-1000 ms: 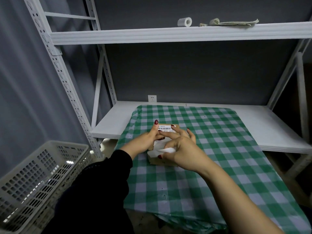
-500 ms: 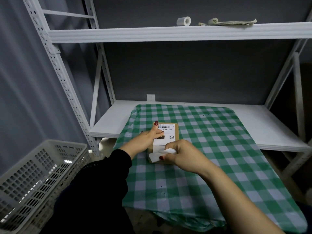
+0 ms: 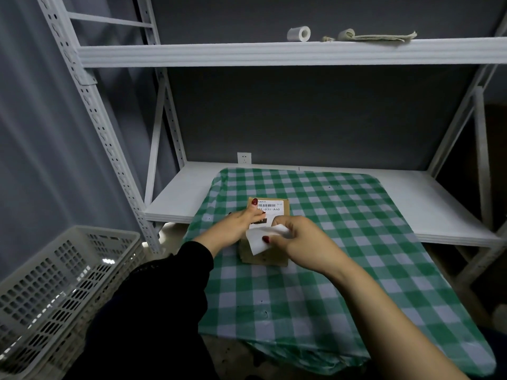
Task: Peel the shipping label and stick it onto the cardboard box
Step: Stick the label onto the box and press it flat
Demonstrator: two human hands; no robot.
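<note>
A small brown cardboard box [image 3: 270, 257] lies on the green checked cloth [image 3: 315, 283]. A white shipping label [image 3: 270, 208] with a barcode lies flat on the box's top. My left hand [image 3: 241, 223] rests on the label's left side, its thumb pressing on the top left corner. My right hand [image 3: 296, 237] hovers over the box's near half and pinches a blank white backing sheet [image 3: 260, 238], which curls between the thumb and fingers. The box's middle is hidden under both hands.
A white perforated plastic basket [image 3: 55, 283] stands at the lower left. The cloth covers a white shelf board [image 3: 439, 204] of a metal rack. On the upper shelf [image 3: 274, 52] sit a white tape roll [image 3: 299, 34] and a folded cloth [image 3: 378, 37].
My right hand's fingers left the label and drew back toward me with the backing sheet. More of the label shows on the box. My left hand stays on it.
</note>
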